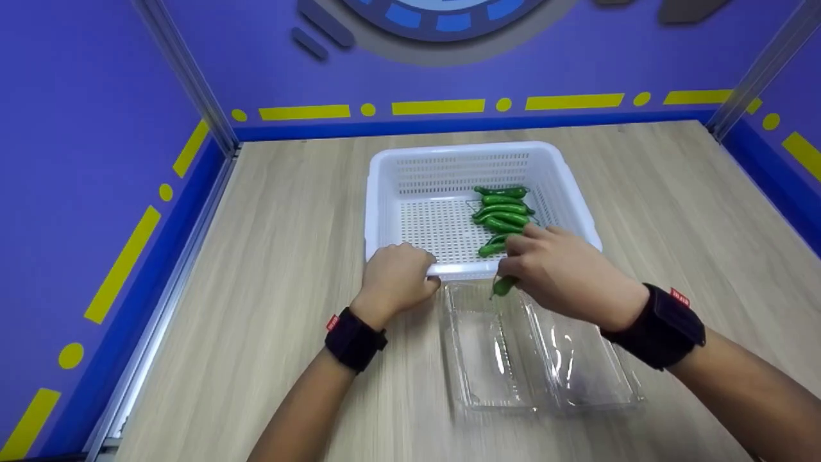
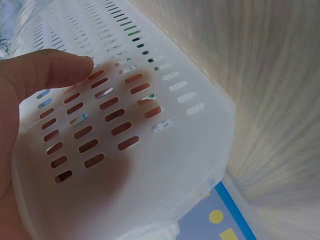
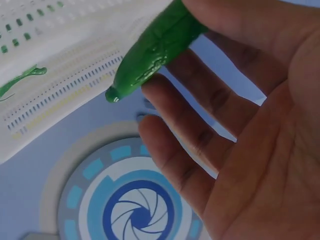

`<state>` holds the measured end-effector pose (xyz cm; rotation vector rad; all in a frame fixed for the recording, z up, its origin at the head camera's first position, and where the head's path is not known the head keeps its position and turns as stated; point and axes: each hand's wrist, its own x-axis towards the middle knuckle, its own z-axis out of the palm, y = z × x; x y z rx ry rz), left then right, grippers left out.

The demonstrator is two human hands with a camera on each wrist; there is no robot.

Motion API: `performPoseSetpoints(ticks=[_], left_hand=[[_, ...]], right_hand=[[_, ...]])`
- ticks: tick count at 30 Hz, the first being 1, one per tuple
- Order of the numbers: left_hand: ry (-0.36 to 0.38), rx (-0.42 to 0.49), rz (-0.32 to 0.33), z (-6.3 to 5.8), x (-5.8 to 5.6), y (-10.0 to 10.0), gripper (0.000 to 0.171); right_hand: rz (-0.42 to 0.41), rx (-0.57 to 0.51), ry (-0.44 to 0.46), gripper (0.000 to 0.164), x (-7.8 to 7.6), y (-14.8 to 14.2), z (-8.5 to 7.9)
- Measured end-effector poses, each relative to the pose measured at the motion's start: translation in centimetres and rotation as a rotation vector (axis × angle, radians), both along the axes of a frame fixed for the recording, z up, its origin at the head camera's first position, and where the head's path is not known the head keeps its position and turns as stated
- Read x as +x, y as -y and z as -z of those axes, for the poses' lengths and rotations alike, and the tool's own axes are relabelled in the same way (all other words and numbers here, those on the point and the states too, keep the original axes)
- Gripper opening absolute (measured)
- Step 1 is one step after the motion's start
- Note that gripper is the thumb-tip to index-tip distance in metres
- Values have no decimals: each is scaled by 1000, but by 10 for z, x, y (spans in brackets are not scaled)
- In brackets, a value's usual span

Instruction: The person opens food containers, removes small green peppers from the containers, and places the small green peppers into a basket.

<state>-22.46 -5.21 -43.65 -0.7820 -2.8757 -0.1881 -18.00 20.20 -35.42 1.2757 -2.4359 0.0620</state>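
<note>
A white perforated basket [image 1: 417, 154] stands on the table with several green chili peppers [image 1: 503, 200] lying along its right half. My left hand [image 1: 399, 276] grips the near rim at its left corner; in the left wrist view the thumb [image 2: 65, 70] presses the slotted outer wall. My right hand [image 1: 558, 269] pinches one green chili pepper [image 3: 150, 55] between thumb and fingers, above the basket's near rim. Its tip hangs over a clear plastic clamshell box [image 1: 494, 359], which lies unfolded in front of the basket, partly beneath the right hand.
The wooden table [image 1: 276, 256] carries the basket and box. Blue panels [image 1: 269, 70] with yellow marks enclose it at the back and sides. A metal frame edge [image 1: 173, 282] runs along the left side.
</note>
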Motion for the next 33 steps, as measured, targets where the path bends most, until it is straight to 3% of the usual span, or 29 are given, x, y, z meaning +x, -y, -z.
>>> performPoseSetpoints(ticks=[17, 33], left_hand=[[10, -12, -8, 2, -1, 0, 27], [-38, -11, -5, 3, -1, 0, 30]], right_hand=[[93, -34, 104, 15, -40, -15, -1], [145, 29, 235, 11, -78, -18, 5]])
